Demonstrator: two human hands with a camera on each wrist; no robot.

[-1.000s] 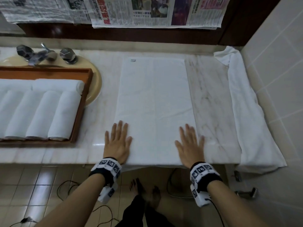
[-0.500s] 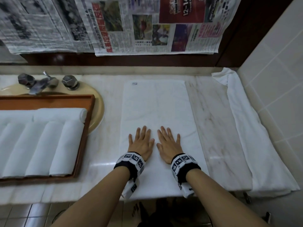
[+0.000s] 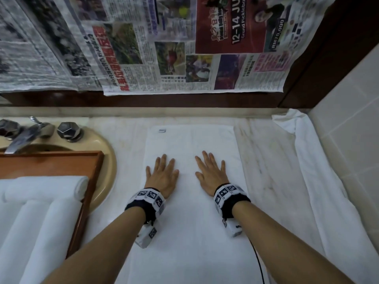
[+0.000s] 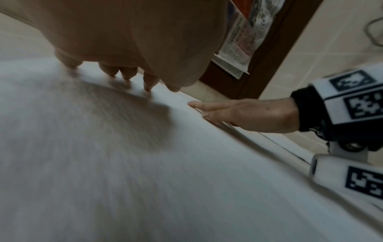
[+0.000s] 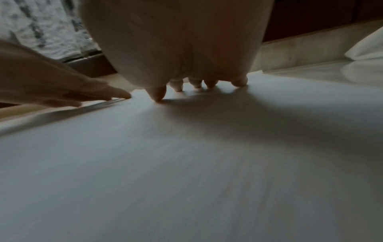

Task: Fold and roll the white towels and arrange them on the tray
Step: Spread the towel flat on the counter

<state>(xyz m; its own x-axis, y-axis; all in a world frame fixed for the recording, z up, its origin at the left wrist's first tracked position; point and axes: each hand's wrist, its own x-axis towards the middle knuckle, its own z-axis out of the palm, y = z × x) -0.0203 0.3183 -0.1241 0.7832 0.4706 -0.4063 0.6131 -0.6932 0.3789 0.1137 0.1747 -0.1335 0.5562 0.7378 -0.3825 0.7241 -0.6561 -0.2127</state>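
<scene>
1. Left hand (image 3: 163,177) and right hand (image 3: 211,176): both flat, fingers spread, grasping nothing, pressed on the folded towel (image 3: 190,232).
2. Towel lies lengthwise on the counter (image 3: 264,160); likely smoothing before rolling.
3. Tray (image 3: 90,181) to the left holds rolled towels (image 3: 41,222).

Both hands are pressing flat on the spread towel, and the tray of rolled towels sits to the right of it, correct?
Not quite: the tray of rolled towels sits to the left. The head view shows it. Left hand and right hand do press flat on the spread towel.
</scene>
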